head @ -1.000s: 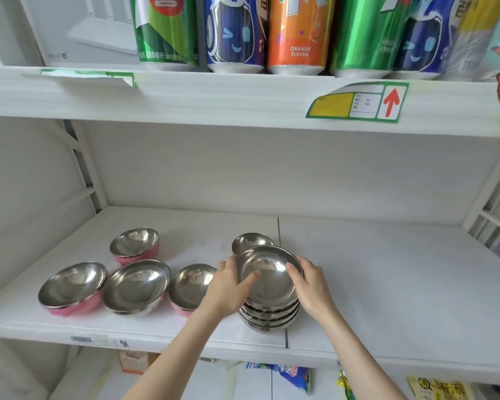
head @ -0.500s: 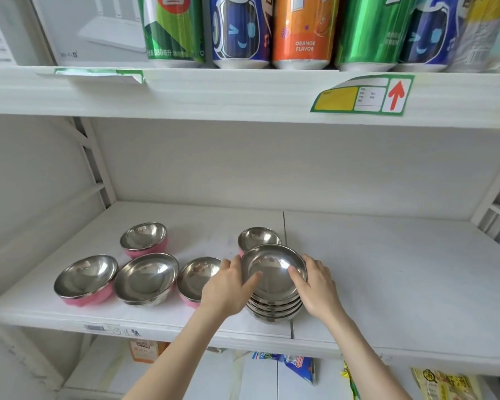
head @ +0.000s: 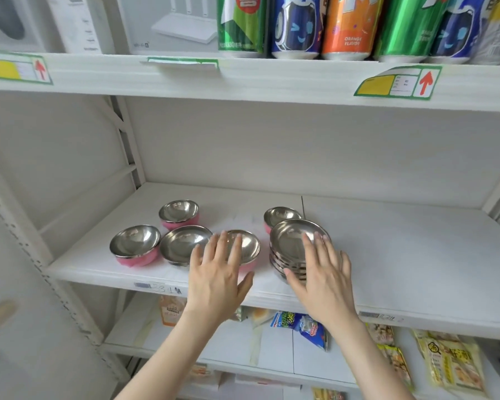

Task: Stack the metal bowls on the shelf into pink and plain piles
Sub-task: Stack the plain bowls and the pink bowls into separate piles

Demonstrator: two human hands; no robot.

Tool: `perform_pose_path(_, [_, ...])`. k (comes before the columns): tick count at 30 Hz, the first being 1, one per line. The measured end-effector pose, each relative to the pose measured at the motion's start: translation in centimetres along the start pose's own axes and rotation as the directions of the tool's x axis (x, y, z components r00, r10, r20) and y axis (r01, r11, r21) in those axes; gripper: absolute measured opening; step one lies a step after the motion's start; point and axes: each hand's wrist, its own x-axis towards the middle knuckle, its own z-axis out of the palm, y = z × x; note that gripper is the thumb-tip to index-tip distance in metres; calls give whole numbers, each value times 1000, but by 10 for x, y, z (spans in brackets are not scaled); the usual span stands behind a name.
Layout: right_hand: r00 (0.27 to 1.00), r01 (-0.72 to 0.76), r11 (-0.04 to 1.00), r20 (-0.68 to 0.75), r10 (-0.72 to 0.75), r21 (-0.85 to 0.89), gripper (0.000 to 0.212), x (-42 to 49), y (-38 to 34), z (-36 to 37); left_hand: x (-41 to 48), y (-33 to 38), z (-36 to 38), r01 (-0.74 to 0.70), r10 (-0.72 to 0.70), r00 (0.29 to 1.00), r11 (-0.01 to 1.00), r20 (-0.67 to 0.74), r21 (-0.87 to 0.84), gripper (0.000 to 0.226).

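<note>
A pile of several plain metal bowls (head: 292, 243) stands near the front of the white shelf (head: 401, 255). My right hand (head: 324, 275) hovers over its near side, fingers spread, holding nothing. My left hand (head: 218, 272) is open above a pink bowl (head: 247, 249) just left of the pile. Further left sit a plain bowl (head: 182, 243), a pink bowl (head: 134, 245) and, behind them, another pink bowl (head: 179, 213). One more pink bowl (head: 279, 216) stands behind the pile.
The shelf above carries drink cans (head: 344, 24) and white boxes (head: 168, 21), its edge low overhead. Snack packets (head: 300, 327) lie on the shelf below. A metal upright (head: 127, 145) stands at the left; the shelf's right half is bare.
Both hands have let go of the plain pile and drawn back, fingers spread. My left hand moved left over the pink bowl. The camera view shifted back and left.
</note>
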Motion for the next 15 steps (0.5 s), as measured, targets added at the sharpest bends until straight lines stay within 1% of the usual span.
perform_pose_path(4, [1000, -14, 1000, 9, 14, 23, 76, -20, -47, -5, -32, -39, -16, -14, 13, 999, 999, 30, 49, 71])
perform_pose_path(9, [1000, -21, 998, 22, 20, 59, 77, -33, -112, 8, -59, -100, -27, -12, 10, 1000, 997, 25, 70, 71])
perform_pose_path(15, [997, -28, 991, 77, 18, 131, 76, -18, -172, 39, -54, -168, -15, 31, -33, 999, 997, 38, 65, 73])
